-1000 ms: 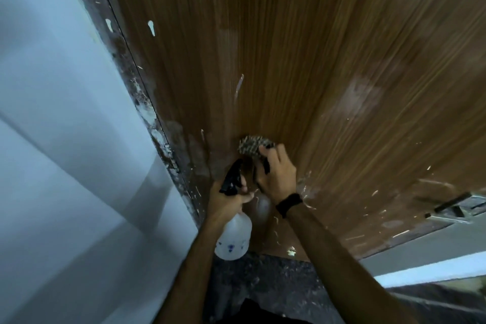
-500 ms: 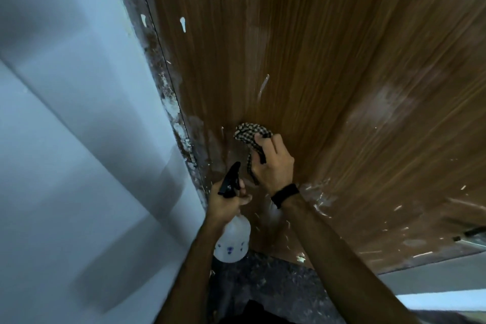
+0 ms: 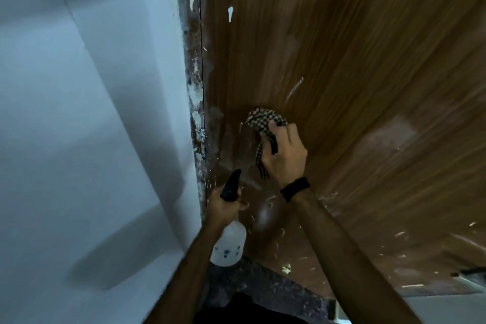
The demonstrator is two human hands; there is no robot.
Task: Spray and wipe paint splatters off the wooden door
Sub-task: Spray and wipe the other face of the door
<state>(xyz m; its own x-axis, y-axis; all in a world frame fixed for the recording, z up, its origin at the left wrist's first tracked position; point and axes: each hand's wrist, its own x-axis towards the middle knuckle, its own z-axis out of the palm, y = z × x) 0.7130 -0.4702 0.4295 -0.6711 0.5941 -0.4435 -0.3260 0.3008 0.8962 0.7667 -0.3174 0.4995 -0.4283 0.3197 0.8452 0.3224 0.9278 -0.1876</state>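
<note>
The wooden door (image 3: pixel 342 60) shows a fine, streaky brown grain, dotted with white paint splatters (image 3: pixel 230 13) and duller smeared patches. The right hand (image 3: pixel 285 155) bunches a crumpled checked cloth (image 3: pixel 263 119) in curled fingers and presses it on the wood; the wad sticks out at the hand's eleven o'clock, a strip dangling under the palm. A black wristband (image 3: pixel 295 188) circles that wrist. At seven o'clock from the cloth, the left hand (image 3: pixel 223 209) grips the neck of a translucent spray bottle (image 3: pixel 228 244); its black nozzle (image 3: pixel 231 185) points up at the door. Whether a finger is on the trigger is hidden. The chipped door frame (image 3: pixel 193 81) and grey wall (image 3: pixel 92 113) blur away at nine o'clock.
</note>
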